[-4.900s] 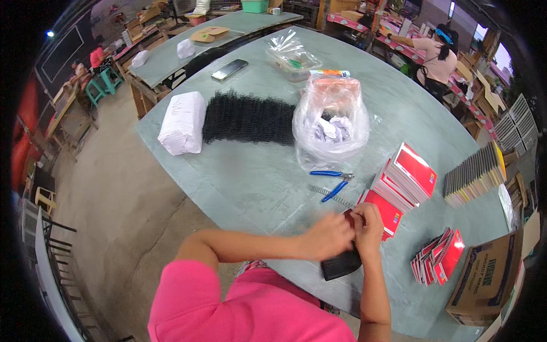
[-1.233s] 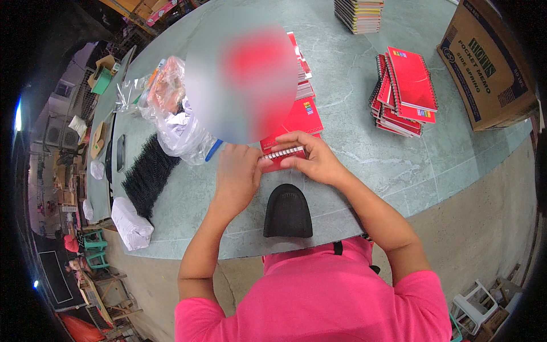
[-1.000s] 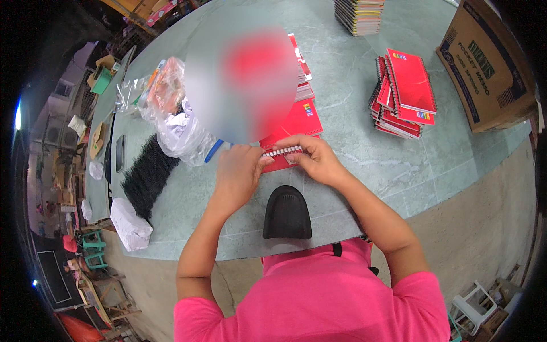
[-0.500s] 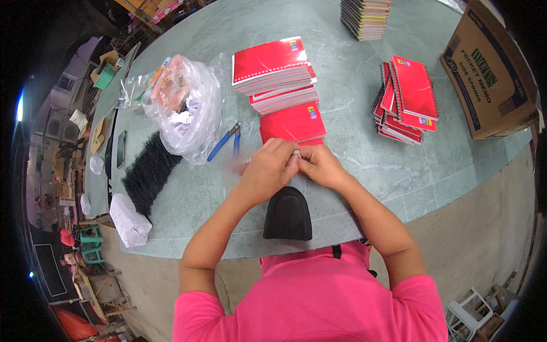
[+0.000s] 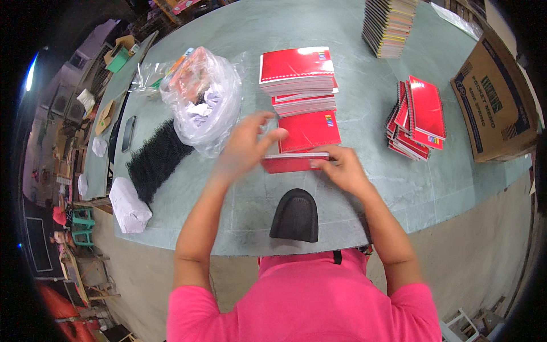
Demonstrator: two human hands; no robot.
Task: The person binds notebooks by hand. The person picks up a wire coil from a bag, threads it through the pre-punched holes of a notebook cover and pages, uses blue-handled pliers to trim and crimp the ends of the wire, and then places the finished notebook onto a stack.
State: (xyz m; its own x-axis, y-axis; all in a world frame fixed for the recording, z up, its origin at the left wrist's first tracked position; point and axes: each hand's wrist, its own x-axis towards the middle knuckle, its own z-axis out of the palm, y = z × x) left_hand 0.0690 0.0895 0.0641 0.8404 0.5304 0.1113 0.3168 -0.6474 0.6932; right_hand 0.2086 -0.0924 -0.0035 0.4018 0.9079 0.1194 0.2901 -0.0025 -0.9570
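Head view: the left hand (image 5: 244, 149) has been drawn off the red notebook (image 5: 290, 164), fingers spread, anything beneath its palm hidden. Edge-up before the red stack (image 5: 309, 129), the notebook is now pinched by the right hand (image 5: 343, 169) alone.

The table (image 5: 424, 185) is softly lit, its edges are bowed, and the left hand (image 5: 242, 151) is slightly blurred

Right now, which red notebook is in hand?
The red notebook the right hand grips, nearest the black rounded block; the other red ones rest in piles on the table.
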